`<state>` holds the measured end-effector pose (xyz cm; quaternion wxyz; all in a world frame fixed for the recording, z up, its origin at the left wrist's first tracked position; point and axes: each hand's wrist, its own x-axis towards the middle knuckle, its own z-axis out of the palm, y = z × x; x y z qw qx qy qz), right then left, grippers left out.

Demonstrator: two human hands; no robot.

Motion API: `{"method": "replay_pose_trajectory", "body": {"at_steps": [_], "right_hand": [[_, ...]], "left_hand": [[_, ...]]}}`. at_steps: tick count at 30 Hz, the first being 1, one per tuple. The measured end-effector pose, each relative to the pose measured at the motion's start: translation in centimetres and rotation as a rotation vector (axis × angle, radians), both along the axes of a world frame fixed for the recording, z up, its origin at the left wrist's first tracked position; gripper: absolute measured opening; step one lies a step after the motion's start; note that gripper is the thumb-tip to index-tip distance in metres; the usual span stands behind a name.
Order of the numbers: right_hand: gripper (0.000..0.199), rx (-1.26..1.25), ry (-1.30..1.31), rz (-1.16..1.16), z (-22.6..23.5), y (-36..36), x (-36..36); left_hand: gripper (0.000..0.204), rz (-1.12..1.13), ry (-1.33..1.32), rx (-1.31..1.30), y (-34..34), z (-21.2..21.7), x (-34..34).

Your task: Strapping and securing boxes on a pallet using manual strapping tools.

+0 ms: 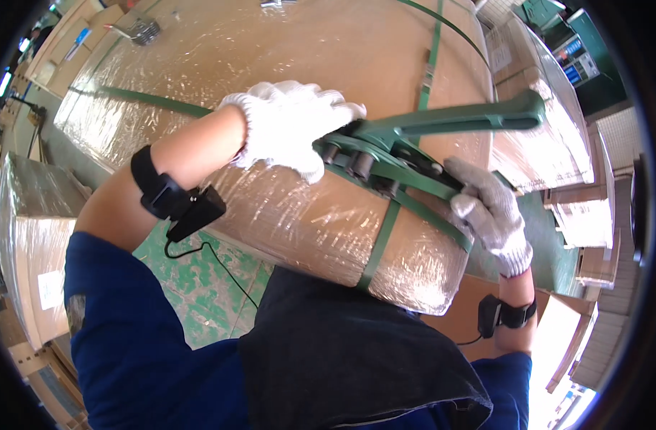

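Observation:
A green hand strapping tensioner [374, 159] lies on top of a large carton [306, 222] wrapped in clear film. Its long handle [471, 118] points to the right. My left hand [285, 129], in a white knit glove, closes round the tool's left end, fingers above and thumb below. My right hand [489, 215], gloved too, has its fingers bent around the tool's right end. A green strap [149, 99] crosses the carton from the left and passes under my left hand. A second strap [379, 247] runs front to back beneath the tool.
A metal buckle-like piece [143, 31] lies at the carton's far left. More wrapped cartons stand at left [37, 244] and right [536, 107]. Green worn floor [206, 301] shows below. A thin black cable [224, 265] hangs from my left forearm band.

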<state>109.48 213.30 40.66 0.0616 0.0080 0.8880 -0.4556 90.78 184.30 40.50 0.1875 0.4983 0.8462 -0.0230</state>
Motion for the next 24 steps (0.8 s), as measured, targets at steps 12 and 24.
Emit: {"method": "replay_pose_trajectory", "body": {"at_steps": [12,24], "right_hand": [[0.038,-0.025,0.037,0.328,0.7,2.4,-0.6],[0.033,-0.433,-0.427,0.530,0.1,11.7,1.6]], "left_hand": [[0.080,0.334,0.124,-0.156,3.1,0.1,5.3],[0.091,0.712,0.115,-0.139,4.0,-0.7,7.2]]}}
